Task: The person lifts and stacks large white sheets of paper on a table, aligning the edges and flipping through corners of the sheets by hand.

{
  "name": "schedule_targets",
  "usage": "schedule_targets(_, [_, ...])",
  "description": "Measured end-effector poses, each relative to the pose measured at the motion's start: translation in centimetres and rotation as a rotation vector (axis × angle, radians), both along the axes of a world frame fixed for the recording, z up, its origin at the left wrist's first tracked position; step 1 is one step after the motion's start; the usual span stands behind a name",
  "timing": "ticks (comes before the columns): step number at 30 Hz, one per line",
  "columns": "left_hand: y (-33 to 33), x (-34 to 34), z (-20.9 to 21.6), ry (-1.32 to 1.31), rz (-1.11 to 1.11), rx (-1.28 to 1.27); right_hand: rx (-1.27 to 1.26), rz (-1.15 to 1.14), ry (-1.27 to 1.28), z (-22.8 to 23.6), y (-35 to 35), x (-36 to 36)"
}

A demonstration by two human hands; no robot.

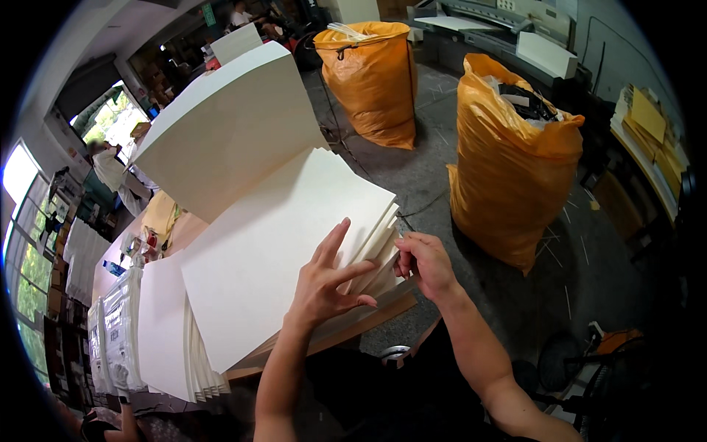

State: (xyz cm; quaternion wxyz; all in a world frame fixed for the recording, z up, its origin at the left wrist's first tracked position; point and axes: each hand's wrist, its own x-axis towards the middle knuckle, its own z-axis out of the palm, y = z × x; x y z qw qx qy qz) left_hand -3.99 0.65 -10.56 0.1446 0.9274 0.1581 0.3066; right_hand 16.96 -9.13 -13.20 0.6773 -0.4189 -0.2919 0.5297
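A fanned stack of large white sheets [287,214], thick like card, lies in front of me. Over its near right edge is my left hand [324,280], fingers spread; whether all its fingertips touch the sheets I cannot tell. Beside the stack's right corner, my right hand [428,267] is closed in a pinch. A small, thin, greyish thing shows at its fingertips, too small to name. Behind the stack, a tall pile of white board [228,132] stands with its top curving over. Another fanned stack of white sheets [166,324] lies to the left.
Two orange sacks [368,88] [515,162] stand on the grey floor to the right, the nearer one filled with plastic scraps. Clear-wrapped packs [121,331] sit at the table's left. A machine [508,37] stands at the back right. Another person [114,173] is at the far left.
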Motion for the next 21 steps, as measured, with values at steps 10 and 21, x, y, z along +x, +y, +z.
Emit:
schedule_targets(10, [-0.1, 0.3, 0.1, -0.029, 0.017, -0.059, 0.011, 0.039, 0.002, 0.3, -0.3, 0.2])
schedule_targets(21, [0.2, 0.2, -0.1, -0.016, -0.01, -0.144, 0.017, 0.118, -0.08, -0.3, -0.5, 1.1])
